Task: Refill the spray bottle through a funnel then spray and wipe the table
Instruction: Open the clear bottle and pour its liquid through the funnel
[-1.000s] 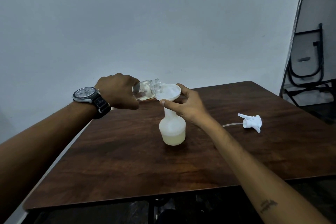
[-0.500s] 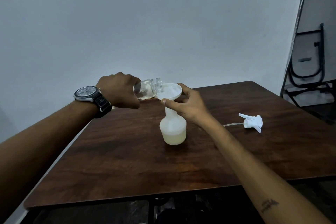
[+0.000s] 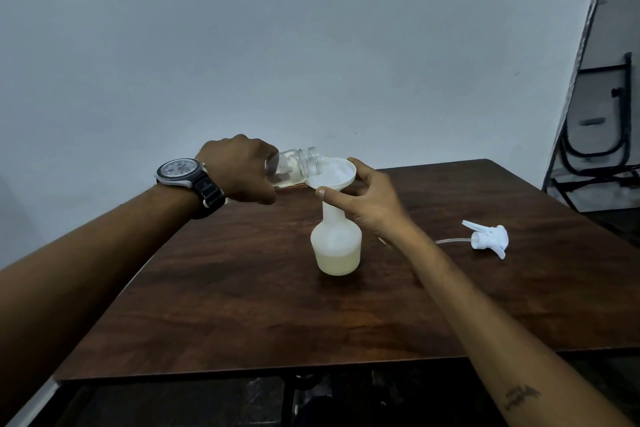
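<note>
Spray bottle [image 3: 336, 246] upright mid-bench [image 3: 242, 305], part-filled, funnel [image 3: 334, 177] in neck. Left grip [image 3: 239, 173] clenched round tipped clear jar [image 3: 294, 166], mouth at funnel rim. Right grip [image 3: 367, 201] pinching funnel. Trigger head [image 3: 488, 239] lying apart, rightward.

I am gripping a clear jar [image 3: 294, 168] in my left hand [image 3: 239, 172], tipping it on its side so its open mouth is sitting over the rim of the white funnel [image 3: 334, 177]. My right hand [image 3: 369, 201] is pinching the funnel's bowl, thumb in front and fingers behind, steadying it in the neck of the spray bottle [image 3: 336, 246], which is standing upright on the dark wooden table [image 3: 242, 305] with pale liquid filling its bottom part. The white trigger sprayer [image 3: 488, 241] is lying to the right, well apart from the bottle. I am wearing a wristwatch [image 3: 188, 177] on my left wrist.
</note>
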Motion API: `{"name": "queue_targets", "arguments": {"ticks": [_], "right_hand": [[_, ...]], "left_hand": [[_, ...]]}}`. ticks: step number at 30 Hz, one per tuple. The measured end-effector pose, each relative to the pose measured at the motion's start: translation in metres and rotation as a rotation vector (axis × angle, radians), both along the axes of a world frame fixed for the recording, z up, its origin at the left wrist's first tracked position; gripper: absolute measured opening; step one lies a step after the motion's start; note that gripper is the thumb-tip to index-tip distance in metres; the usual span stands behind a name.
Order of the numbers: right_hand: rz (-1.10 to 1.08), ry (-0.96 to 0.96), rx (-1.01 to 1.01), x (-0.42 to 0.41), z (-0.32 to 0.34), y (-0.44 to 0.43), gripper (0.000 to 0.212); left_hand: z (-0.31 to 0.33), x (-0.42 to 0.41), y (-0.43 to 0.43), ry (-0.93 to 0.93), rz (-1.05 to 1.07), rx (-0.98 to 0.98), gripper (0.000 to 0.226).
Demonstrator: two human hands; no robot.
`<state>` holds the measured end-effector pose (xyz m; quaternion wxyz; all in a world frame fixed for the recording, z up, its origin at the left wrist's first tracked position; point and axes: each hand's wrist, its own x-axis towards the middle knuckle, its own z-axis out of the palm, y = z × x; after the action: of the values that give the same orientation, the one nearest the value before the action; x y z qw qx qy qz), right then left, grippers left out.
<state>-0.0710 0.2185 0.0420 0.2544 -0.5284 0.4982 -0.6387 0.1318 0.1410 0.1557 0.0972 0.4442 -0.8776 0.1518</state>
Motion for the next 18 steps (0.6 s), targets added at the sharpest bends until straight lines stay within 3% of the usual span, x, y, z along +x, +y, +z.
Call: {"name": "queue_targets", "arguments": {"ticks": [18], "right_hand": [[0.043, -0.019, -0.031, -0.0005, -0.0017, 0.0006, 0.049]], "left_hand": [[0.0039, -0.001, 0.0027, -0.032, -0.035, -0.065, 0.029]]}}
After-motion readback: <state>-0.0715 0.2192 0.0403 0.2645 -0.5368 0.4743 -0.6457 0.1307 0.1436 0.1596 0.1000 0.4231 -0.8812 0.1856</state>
